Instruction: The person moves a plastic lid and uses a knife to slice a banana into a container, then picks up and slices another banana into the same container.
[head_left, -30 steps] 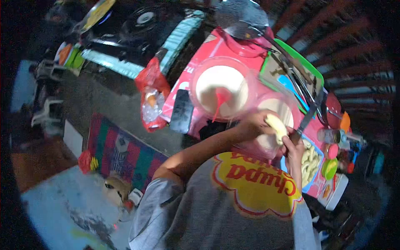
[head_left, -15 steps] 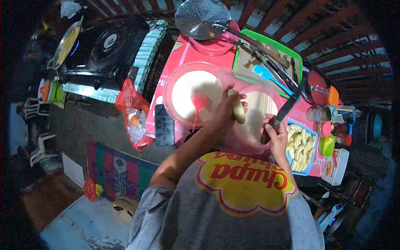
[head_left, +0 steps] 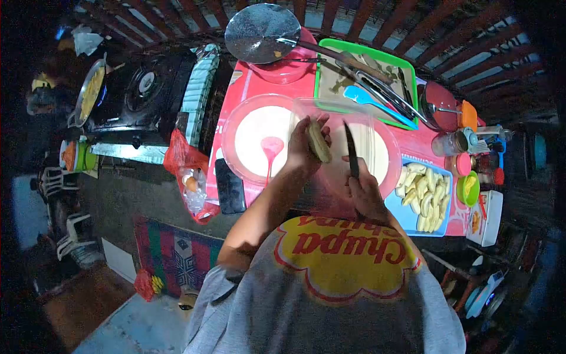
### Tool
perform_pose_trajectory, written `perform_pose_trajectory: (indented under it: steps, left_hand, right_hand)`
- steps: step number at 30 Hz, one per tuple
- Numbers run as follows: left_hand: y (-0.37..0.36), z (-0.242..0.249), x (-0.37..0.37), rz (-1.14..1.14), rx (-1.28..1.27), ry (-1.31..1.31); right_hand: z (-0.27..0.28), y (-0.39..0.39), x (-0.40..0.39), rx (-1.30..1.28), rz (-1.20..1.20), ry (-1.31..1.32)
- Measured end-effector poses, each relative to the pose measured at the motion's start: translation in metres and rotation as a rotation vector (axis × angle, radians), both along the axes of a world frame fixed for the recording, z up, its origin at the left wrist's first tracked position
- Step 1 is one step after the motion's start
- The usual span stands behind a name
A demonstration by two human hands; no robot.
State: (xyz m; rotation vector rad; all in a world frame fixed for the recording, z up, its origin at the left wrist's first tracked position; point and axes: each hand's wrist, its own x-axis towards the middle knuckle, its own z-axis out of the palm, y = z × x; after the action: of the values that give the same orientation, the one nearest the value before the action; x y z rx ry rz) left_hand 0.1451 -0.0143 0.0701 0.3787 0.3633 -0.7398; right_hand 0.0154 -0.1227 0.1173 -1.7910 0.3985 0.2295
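Note:
A peeled banana [head_left: 319, 143] is wrapped in the fingers of my left hand [head_left: 300, 147], slanting downward to the right. My right hand [head_left: 367, 192] grips a knife [head_left: 351, 146] whose dark blade points up, apart from the banana. Both hands are over a clear rectangular container [head_left: 336, 105]. To the left, a round pink-rimmed bowl [head_left: 233, 127] holds creamy white batter with a pink ladle [head_left: 272, 147] in it. Another round bowl [head_left: 394, 150] with pale contents stands partly behind the clear container. At the right, a blue tray [head_left: 407, 221] carries many peeled bananas.
A black stove [head_left: 144, 112] with a pan [head_left: 92, 94] stands left. Behind the bowls are a skimmer [head_left: 262, 32] and a green-rimmed tray [head_left: 354, 46] of utensils. A phone [head_left: 230, 187] lies near the table's front edge. Jars [head_left: 451, 143] stand right.
My right hand has brought the knife leftward, nearer the banana, and its blade now points up and left instead of up and right. The whole view has shifted slightly.

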Motion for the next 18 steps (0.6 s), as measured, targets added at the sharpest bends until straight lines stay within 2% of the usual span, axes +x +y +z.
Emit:
perform_pose_trajectory:
  steps: [1,3,4,6,10,12,14,16,18]
  left_hand:
    - [0.000,-0.001,0.001,0.001,0.033,-0.006]
    - [0.005,0.001,0.002,-0.038,0.040,0.017]
    - [0.007,0.004,0.002,-0.074,0.046,0.040]
    - [0.008,-0.007,0.005,-0.055,0.044,0.025]
    - [0.011,0.016,0.004,-0.037,0.012,0.029]
    - [0.008,0.008,0.011,-0.017,0.015,0.040]
    - [0.006,0.002,0.013,0.001,0.017,0.054]
    - [0.005,0.022,0.008,0.069,0.162,0.075]
    - [0.004,0.020,0.010,0.068,0.173,0.050]
  right_hand:
    - [0.001,0.002,-0.001,0.001,-0.004,-0.005]
    - [0.003,0.010,-0.004,-0.273,0.033,-0.184]
    - [0.003,0.010,-0.004,-0.272,0.030,-0.187]
    - [-0.001,0.013,-0.006,-0.507,0.137,-0.046]
    - [-0.017,0.023,-0.007,-0.607,0.094,-0.150]
    - [-0.011,0.029,-0.003,-0.670,0.079,-0.099]
    - [-0.007,0.033,-0.002,-0.688,0.048,-0.166]
    - [-0.012,0.032,-0.005,-0.707,0.013,-0.228]
    - [-0.027,0.028,-0.005,-0.632,0.054,-0.305]
